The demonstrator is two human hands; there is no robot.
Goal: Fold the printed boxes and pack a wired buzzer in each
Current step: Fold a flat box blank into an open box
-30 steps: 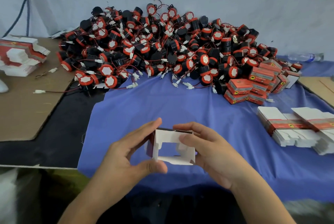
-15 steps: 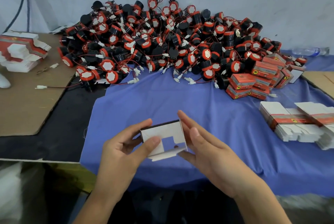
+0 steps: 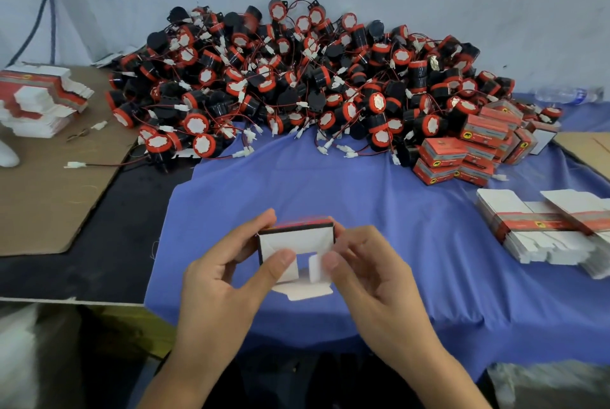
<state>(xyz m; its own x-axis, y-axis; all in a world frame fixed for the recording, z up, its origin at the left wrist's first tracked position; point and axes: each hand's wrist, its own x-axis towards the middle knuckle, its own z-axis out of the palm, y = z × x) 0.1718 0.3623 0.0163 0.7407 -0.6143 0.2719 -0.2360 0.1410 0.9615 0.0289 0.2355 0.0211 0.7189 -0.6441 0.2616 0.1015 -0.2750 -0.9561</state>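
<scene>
I hold a small printed box (image 3: 297,240) over the blue cloth (image 3: 330,187), its white open end facing me and its flaps partly folded in. My left hand (image 3: 227,276) grips its left side, the thumb pressing on a side flap. My right hand (image 3: 366,273) grips the right side, its thumb on the other flap. A big heap of black and red wired buzzers (image 3: 297,85) lies at the back of the table. Folded red boxes (image 3: 462,151) are stacked at the heap's right edge. Flat box blanks (image 3: 544,227) lie to the right.
More flat blanks (image 3: 36,98) are piled on the brown cardboard (image 3: 43,197) at the left. A loose wire with a white plug (image 3: 76,164) lies on that cardboard. A plastic bottle (image 3: 567,95) lies at the back right, by another cardboard sheet (image 3: 587,148).
The box has turned in my hands so its open end faces me squarely, and both thumbs have moved onto the side flaps, pushing them inward.
</scene>
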